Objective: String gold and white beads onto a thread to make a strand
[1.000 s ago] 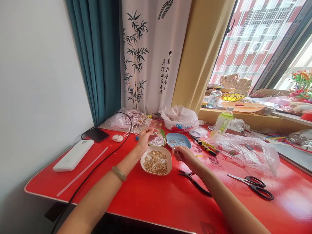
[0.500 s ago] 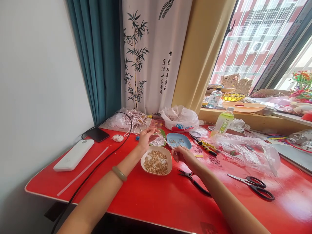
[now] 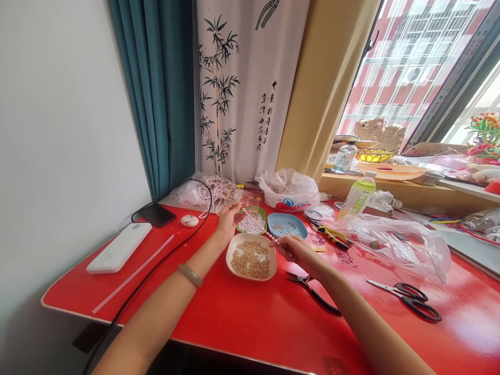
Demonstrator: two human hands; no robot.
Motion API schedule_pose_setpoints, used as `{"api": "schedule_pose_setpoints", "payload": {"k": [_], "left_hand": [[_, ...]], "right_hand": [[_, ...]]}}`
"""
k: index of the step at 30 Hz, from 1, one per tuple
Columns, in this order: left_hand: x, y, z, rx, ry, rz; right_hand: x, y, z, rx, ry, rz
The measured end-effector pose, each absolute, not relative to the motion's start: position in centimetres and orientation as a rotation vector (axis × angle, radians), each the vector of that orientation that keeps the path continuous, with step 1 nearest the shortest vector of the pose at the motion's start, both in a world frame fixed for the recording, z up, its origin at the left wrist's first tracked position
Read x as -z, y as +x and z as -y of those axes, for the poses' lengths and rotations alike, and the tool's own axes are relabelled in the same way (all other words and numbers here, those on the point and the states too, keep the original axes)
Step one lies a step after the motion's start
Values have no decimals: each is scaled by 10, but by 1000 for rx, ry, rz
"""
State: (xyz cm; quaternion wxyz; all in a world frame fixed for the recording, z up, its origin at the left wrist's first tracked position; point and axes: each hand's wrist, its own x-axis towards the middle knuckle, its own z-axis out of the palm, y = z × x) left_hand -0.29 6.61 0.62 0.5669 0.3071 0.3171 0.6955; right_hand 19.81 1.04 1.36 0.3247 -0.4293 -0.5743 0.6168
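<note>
A thin string of pale beads (image 3: 270,237) runs between my hands over the dishes. My right hand (image 3: 292,249) is closed on its lower end, at the right rim of a cream dish (image 3: 230,263) of gold beads (image 3: 250,260). My left hand (image 3: 228,220) pinches the upper end beside a green dish (image 3: 265,221). Pinkish-white pearl beads (image 3: 252,224) fill the front of that green dish, with gold beads behind them. A blue dish (image 3: 300,225) with scattered small beads lies just behind my right hand.
Black-handled pliers (image 3: 312,294) and scissors (image 3: 410,299) lie at the right; yellow-black pliers (image 3: 332,236) lie farther back. Behind are bead strands (image 3: 221,190), a white plastic bag (image 3: 289,190) and a drink bottle (image 3: 359,192). A power bank (image 3: 119,247), phone (image 3: 156,214) and black cable (image 3: 167,253) occupy the left.
My left hand has shifted slightly left and down, uncovering more of the green dish. The bead string between my hands shows more plainly. My right hand stays nearly in place.
</note>
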Motion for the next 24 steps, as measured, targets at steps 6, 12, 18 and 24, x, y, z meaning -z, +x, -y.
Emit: {"api": "schedule_pose_setpoints", "payload": {"k": [6,12,18,24], "left_hand": [[-5,-4,-66,-1623,761,-744],[-6,-2,-64,-1620,789,-748],[-6,0,-63,-1608,809,-741],[-5,-2,-64,-1606,793,-772]], "right_hand": [[-12,199,-10,-1597,-1060,1569],[-9,198,-7,-1628,-1021,1544],[-14,197,-7,-1667,-1021,1530],[-19,193,-7,-1622,-1156,1448]]}}
